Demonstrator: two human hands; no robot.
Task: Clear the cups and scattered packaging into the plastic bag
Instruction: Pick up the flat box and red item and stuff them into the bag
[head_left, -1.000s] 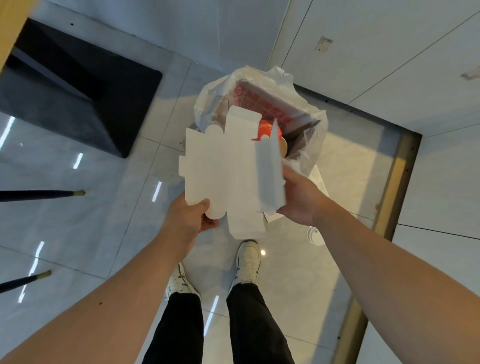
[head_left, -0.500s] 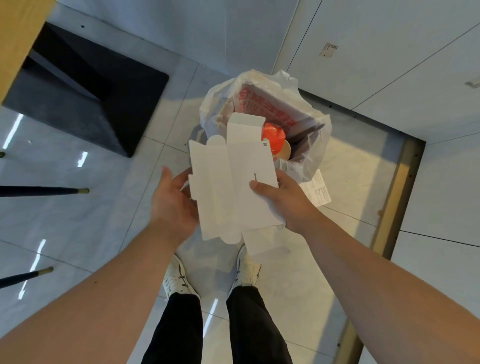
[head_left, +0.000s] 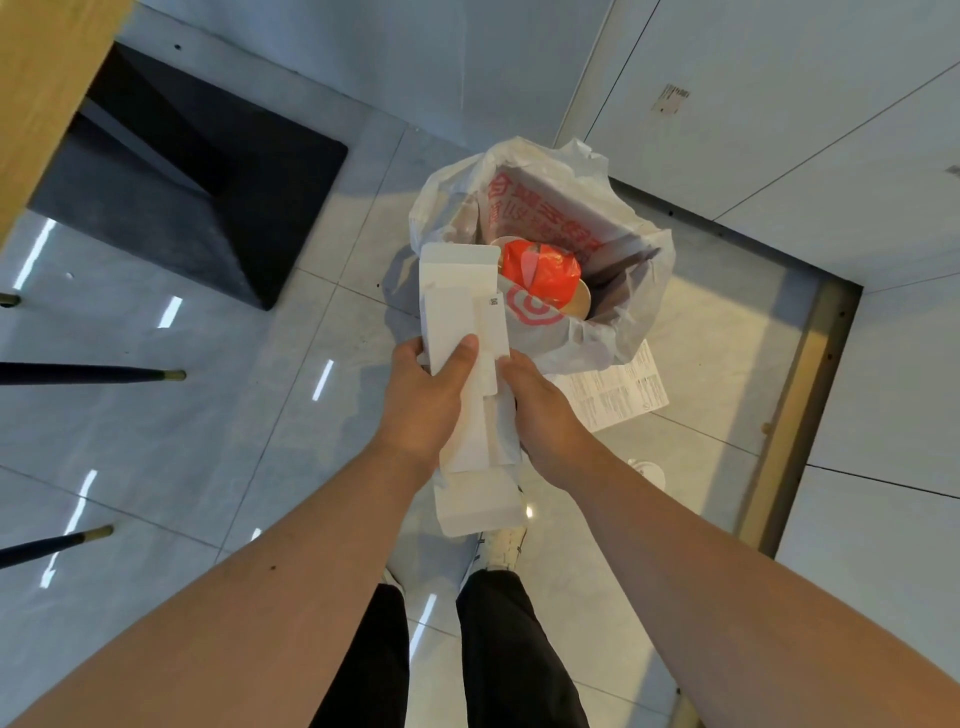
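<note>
Wooden bench edge (head_left: 47, 93): far left, well apart from the work; no hazard I can judge from it.
Chair legs (head_left: 93, 373): two dark legs on the floor at the left, well clear of the hands and of the feet.
Left hand (head_left: 423, 402): its grip is pressed onto the folded white carton (head_left: 462, 317), thumb flat across the face, fingers behind and hidden. If that thumb eases, the folded panels could spring open again, and the piece may then be too wide for the bag mouth.
Folded white carton: held in the air between both hands, its top end just over the near rim of the plastic bag (head_left: 639, 291), its lower flaps hanging loose toward the shoes. Those loose flaps could snag the rim and drag the bag over.
Right hand (head_left: 545, 410): its grip closes on the carton's right edge; the fingertips are hidden underneath.
Plastic bag: standing open on the floor, with a printed box, a red wrapper (head_left: 540, 267) and a paper cup (head_left: 540, 312) near the top. It looks nearly full, so the carton may sit proud and topple out, or tip the soft bag.
Paper slip (head_left: 615, 392): flat on the floor, partly under the bag's right side; easily missed, and pulling it could upset the bag.
</note>
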